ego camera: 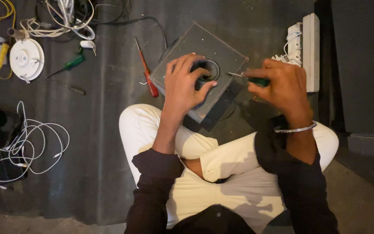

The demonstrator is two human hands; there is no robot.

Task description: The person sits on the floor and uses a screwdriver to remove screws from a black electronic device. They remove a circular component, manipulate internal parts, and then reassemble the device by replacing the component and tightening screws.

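Seen from above, a person is sitting cross-legged on a dark floor mat (pixel 109 143) and working on a grey square panel (pixel 221 50) that is resting tilted against the knees, one corner pointing away from the body. At the panel's middle a round fitting (pixel 211 69) is sitting in a circular opening. The left hand (pixel 186 82) is lying over this fitting, its fingers curled and pressing around the rim so that the part is being steadied; what lies under the palm is hidden. The right hand (pixel 282 84) is closing firmly around the green handle of a screwdriver (pixel 249 79), whose metal shaft is pointing leftward, its tip just beside the fitting's right edge. The step in hand appears to be the fastening or loosening of the fitting on the panel; the next move would call for seating the tip squarely in a screw head while the left hand is keeping the fitting from turning. Lying unused on the mat are a red-handled screwdriver (pixel 146 69) just left of the panel, a green-handled screwdriver (pixel 68 66) farther left, a white round ceiling fitting (pixel 26 58), loose white cables (pixel 27 147) and a white power strip (pixel 308 50) at the right.
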